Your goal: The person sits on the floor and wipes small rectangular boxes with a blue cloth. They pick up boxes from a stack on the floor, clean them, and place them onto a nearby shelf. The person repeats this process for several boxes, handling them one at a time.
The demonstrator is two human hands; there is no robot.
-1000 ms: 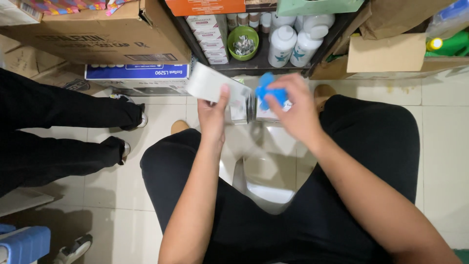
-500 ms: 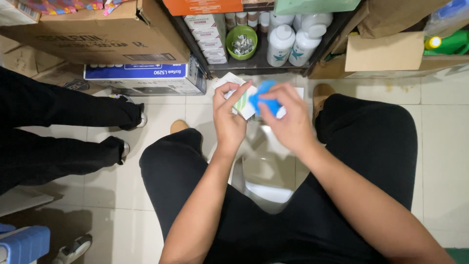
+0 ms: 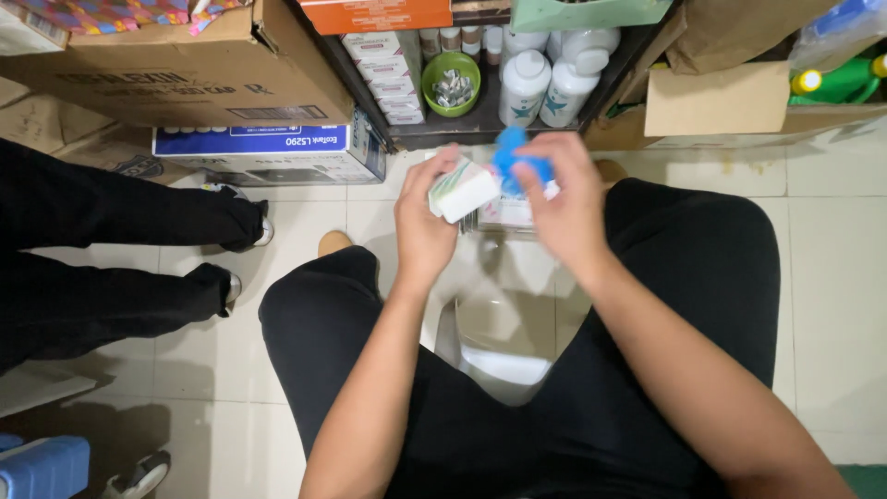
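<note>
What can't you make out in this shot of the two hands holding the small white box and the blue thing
Head view only:
- Blue object: blurred and partly wrapped by the right hand; its kind is unclear.
- Small white box: the left hand covers its near end.
- Flat packs beneath the hands: mostly hidden.
- Green bowl on the shelf: contents too small.
- Orange box: cut by the top edge.

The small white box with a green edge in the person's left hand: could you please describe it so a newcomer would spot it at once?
Start at the dark low shelf at the top, with its round green bowl and white plastic bottles. Just below it, over the pale tiled floor, the left hand grips a small white box with a green edge. Unlike the bright blue item in the right hand, it is a pale rectangular block.
</note>
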